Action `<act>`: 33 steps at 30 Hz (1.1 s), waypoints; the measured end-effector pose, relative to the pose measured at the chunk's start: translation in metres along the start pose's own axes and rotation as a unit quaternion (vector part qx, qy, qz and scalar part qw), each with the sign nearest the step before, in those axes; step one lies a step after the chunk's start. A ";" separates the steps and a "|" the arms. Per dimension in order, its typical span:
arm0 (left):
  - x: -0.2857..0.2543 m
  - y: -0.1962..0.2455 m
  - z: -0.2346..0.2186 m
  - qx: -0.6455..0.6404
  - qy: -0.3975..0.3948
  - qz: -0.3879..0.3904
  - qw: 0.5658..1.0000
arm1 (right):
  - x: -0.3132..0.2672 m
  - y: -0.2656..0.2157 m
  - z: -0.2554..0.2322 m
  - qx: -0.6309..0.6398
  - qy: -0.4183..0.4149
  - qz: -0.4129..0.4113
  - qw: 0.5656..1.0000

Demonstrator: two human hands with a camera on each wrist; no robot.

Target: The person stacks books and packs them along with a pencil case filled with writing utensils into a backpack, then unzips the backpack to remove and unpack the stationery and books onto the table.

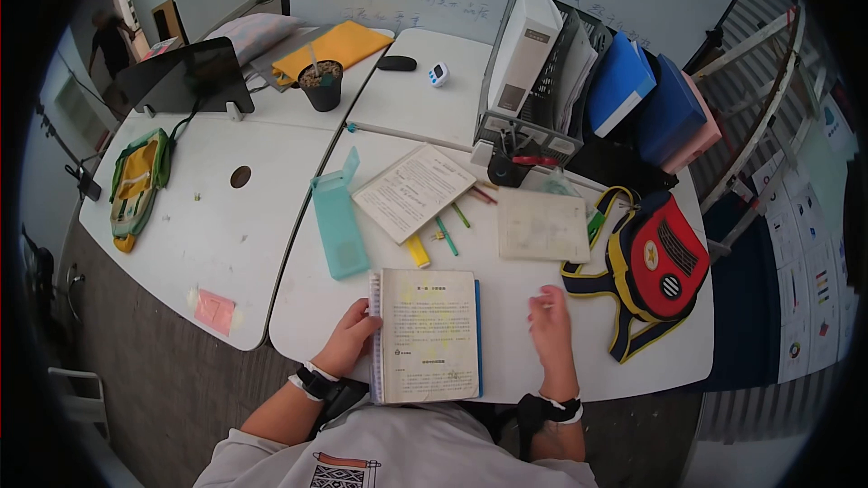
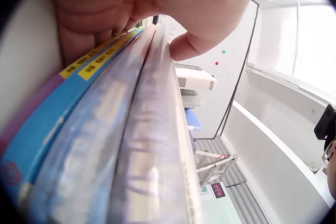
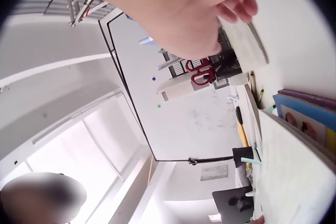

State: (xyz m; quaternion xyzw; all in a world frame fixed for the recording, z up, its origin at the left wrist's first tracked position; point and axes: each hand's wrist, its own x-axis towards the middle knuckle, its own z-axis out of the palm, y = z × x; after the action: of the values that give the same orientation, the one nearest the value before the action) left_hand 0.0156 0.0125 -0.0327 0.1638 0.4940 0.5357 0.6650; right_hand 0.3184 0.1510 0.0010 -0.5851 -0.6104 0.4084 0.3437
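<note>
A spiral-bound book [image 1: 429, 334] lies open at a printed page near the table's front edge, on top of a blue-edged book. At its left edge my left hand [image 1: 348, 340] grips the stack; in the left wrist view the hand [image 2: 152, 3] has its thumb on the top side and its fingers on the far side of several stacked books [image 2: 79, 98]. To the right of the book my right hand [image 1: 551, 330] is held with fingers loosely bent and nothing in them. The right wrist view shows that hand [image 3: 194, 14] apart from the book [image 3: 294, 166].
Behind the book are a teal pencil case [image 1: 340, 230], an open printed booklet [image 1: 414, 192], a yellow object [image 1: 418, 250], green pens and a closed notebook [image 1: 543, 226]. A red backpack-shaped bag [image 1: 665, 258] lies right. Farther back stand a pen holder [image 1: 508, 167], files and a potted plant [image 1: 320, 89].
</note>
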 end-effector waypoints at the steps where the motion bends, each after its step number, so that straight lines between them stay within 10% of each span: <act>1: -0.002 0.003 0.003 0.008 -0.003 -0.003 1.000 | -0.012 -0.003 -0.002 -0.019 -0.100 0.077 0.992; 5: -0.007 0.012 0.015 0.136 -0.001 0.020 0.991 | -0.033 -0.019 0.010 0.010 -0.322 0.163 0.933; 12: -0.001 0.003 0.005 0.065 0.000 0.019 0.998 | -0.018 -0.038 0.016 0.323 -0.169 0.093 0.927; 14: 0.004 -0.004 -0.004 0.003 -0.005 0.014 1.000 | -0.010 -0.047 0.025 0.438 -0.003 0.058 0.897; 16: 0.005 -0.007 -0.008 -0.021 -0.025 0.012 0.999 | -0.007 -0.037 0.017 0.421 -0.029 0.071 0.904; 19: -0.003 0.005 0.001 -0.026 -0.013 -0.006 1.000 | -0.015 -0.025 0.019 0.026 -0.180 0.039 0.983; 27: -0.008 0.016 0.012 0.176 -0.003 0.009 0.984 | -0.047 -0.037 0.017 -0.123 -0.327 0.067 0.935; 33: 0.001 0.004 0.000 0.072 -0.003 0.015 0.997 | -0.018 -0.054 0.024 0.328 -0.245 0.049 0.911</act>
State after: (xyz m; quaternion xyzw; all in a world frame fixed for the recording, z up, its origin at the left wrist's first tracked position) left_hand 0.0135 0.0148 -0.0304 0.2196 0.5270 0.5080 0.6450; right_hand 0.2744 0.1320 0.0403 -0.3501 -0.4776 0.7324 0.3361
